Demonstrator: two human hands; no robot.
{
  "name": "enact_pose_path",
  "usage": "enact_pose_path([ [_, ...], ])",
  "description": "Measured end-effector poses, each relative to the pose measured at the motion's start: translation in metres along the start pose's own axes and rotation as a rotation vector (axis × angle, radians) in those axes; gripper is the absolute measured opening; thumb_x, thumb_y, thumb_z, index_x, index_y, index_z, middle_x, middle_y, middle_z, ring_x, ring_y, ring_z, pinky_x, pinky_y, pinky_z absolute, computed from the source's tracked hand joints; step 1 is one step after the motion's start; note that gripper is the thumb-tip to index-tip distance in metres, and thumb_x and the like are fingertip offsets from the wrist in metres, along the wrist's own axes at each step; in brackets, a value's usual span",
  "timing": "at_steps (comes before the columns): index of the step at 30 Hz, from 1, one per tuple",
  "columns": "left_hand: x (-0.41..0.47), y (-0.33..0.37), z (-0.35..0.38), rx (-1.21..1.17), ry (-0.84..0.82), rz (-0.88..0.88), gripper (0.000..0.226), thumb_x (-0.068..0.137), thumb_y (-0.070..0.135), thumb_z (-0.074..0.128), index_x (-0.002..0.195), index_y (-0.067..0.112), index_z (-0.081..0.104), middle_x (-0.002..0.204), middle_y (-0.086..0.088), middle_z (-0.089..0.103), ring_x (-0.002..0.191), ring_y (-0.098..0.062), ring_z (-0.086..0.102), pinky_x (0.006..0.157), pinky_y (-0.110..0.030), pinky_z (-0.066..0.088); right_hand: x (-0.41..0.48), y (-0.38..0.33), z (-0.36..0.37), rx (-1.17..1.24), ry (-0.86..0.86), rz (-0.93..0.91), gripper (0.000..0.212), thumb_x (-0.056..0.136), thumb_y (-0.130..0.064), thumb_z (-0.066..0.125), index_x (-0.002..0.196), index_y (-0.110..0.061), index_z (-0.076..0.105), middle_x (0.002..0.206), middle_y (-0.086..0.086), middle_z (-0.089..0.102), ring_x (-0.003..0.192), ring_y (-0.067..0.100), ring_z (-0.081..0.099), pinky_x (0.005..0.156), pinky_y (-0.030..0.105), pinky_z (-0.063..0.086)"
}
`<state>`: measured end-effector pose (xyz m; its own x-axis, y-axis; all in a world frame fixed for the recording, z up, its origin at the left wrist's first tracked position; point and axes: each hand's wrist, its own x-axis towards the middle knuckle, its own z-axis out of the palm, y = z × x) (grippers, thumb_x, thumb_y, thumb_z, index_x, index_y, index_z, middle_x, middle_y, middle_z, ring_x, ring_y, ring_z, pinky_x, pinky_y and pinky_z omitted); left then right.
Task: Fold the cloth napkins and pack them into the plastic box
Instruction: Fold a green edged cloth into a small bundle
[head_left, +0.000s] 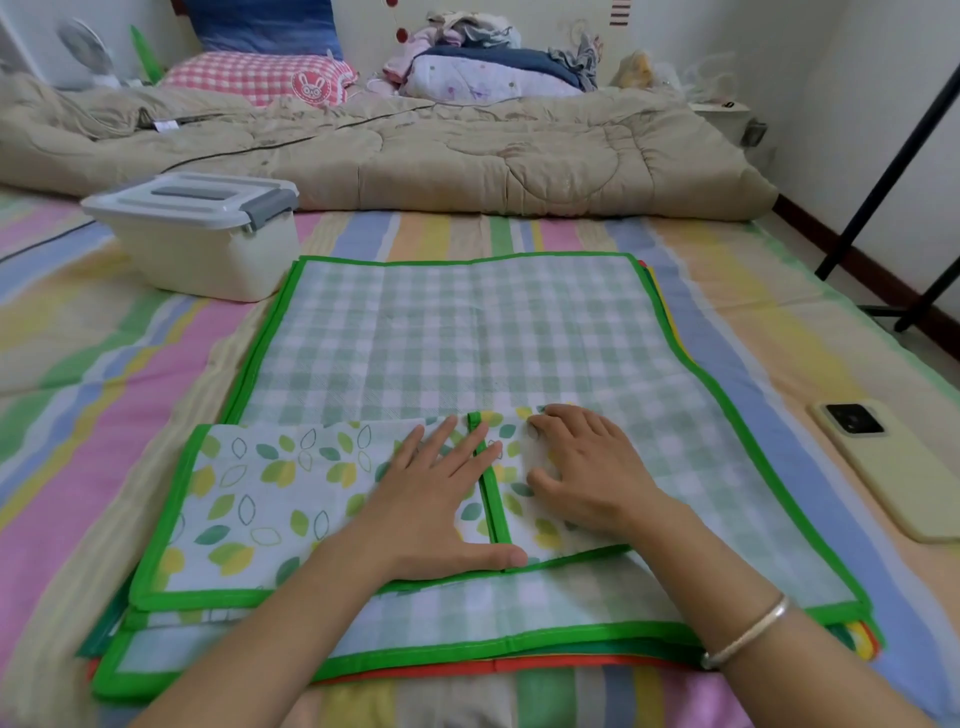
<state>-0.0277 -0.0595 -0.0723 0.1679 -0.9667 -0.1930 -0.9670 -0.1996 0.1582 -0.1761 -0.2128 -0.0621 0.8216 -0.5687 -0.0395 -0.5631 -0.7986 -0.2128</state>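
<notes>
Hands are both down on the leaf-print napkin (260, 499), which sits at the near-left corner of a stack topped by a green gingham napkin (467, 332). The left hand (436, 499) lies flat on it, fingers (415, 441) straight and spread, thumb stretched along the near edge. A green hem strip (491, 499) runs up just right of those fingertips, between the two hands. The right hand (582, 467) is on the leafy flap past the strip, fingers bent with the tips on the cloth. Can't tell if it's pinching the fabric or just pressing. The plastic box (208, 249) sits lid on, well apart at the far left on the striped sheet (104, 364). There's a phone (893, 467) off to the right.
</notes>
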Motion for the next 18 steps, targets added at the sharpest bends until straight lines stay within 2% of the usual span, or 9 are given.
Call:
enact_pose_path([
  [2, 0.000, 0.000, 0.001, 0.002, 0.005, -0.001, 0.124, 0.051, 0.107, 0.003, 0.156, 0.042, -0.012, 0.159, 0.021, -0.029, 0.144, -0.009, -0.035, 0.122, -0.046, -0.013, 0.003, -0.007, -0.002, -0.008, 0.001, 0.022, 0.079, 0.073, -0.055, 0.017, 0.146, -0.027, 0.032, 0.152, -0.001, 0.028, 0.140, 0.018, 0.023, 0.118, 0.037, 0.015],
  [6, 0.001, 0.000, 0.002, -0.006, 0.021, -0.002, 0.123, 0.052, 0.107, 0.003, 0.156, 0.042, -0.012, 0.159, 0.021, -0.028, 0.145, -0.009, -0.034, 0.122, -0.046, -0.012, 0.004, -0.015, 0.006, -0.016, 0.004, 0.072, 0.093, 0.064, -0.055, 0.002, 0.149, -0.029, 0.027, 0.152, 0.002, 0.026, 0.141, 0.020, 0.020, 0.119, 0.043, 0.012],
  [11, 0.002, -0.001, 0.002, -0.021, 0.049, 0.010, 0.123, 0.053, 0.107, 0.007, 0.156, 0.042, -0.010, 0.160, 0.021, -0.026, 0.146, -0.009, -0.032, 0.122, -0.046, -0.012, -0.002, -0.017, 0.001, 0.026, -0.003, 0.084, 0.080, 0.077, -0.046, 0.011, 0.155, -0.026, 0.015, 0.162, 0.002, 0.012, 0.149, 0.019, 0.005, 0.121, 0.044, -0.001],
  [13, 0.005, 0.002, 0.001, -0.026, 0.064, 0.014, 0.123, 0.055, 0.106, 0.010, 0.157, 0.040, -0.008, 0.161, 0.020, -0.024, 0.147, -0.009, -0.030, 0.123, -0.046, -0.011, -0.008, -0.019, -0.003, 0.024, 0.048, 0.018, 0.081, 0.078, -0.046, 0.007, 0.156, -0.024, 0.011, 0.164, 0.000, 0.006, 0.150, 0.015, -0.002, 0.121, 0.039, -0.008],
  [15, 0.011, 0.010, 0.001, -0.049, 0.088, 0.034, 0.123, 0.056, 0.106, 0.014, 0.158, 0.039, -0.006, 0.163, 0.018, -0.019, 0.149, -0.010, -0.026, 0.123, -0.046, -0.009, -0.015, -0.024, -0.008, 0.090, 0.096, -0.104, 0.082, 0.079, -0.044, 0.003, 0.156, -0.019, 0.011, 0.163, -0.003, 0.006, 0.149, 0.006, -0.003, 0.120, 0.027, -0.011],
  [18, 0.022, 0.028, 0.003, -0.114, 0.167, 0.089, 0.117, 0.064, 0.098, 0.027, 0.158, 0.037, -0.006, 0.166, 0.014, -0.008, 0.152, -0.013, -0.015, 0.124, -0.044, -0.007, -0.022, -0.029, -0.010, 0.418, 0.028, -0.109, 0.062, 0.097, -0.026, 0.024, 0.156, -0.018, 0.008, 0.162, -0.009, 0.009, 0.144, -0.005, 0.002, 0.116, 0.014, -0.002],
])
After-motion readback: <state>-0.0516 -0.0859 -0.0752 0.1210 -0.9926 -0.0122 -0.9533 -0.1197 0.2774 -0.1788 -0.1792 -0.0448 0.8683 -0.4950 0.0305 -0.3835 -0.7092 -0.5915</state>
